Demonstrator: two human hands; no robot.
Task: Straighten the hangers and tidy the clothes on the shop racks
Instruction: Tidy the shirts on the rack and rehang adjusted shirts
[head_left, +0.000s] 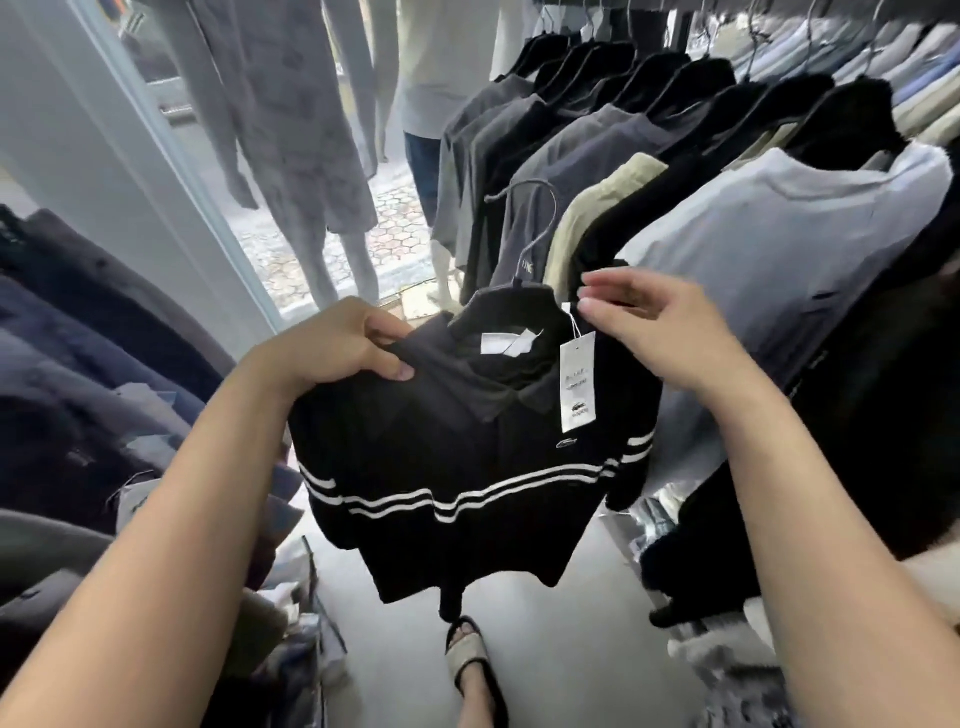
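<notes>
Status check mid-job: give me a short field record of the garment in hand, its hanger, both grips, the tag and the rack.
garment: black polo shirt, white double stripes across chest and sleeves
hanger: inside the shirt, hook in the air, on no rail
left-hand grip: holds one shoulder of the shirt
right-hand grip: fingertips pinch the other shoulder, beside the tag string
price tag: white, hangs over the chest
rack clothes: dark and pale tops hung in a row at right
</notes>
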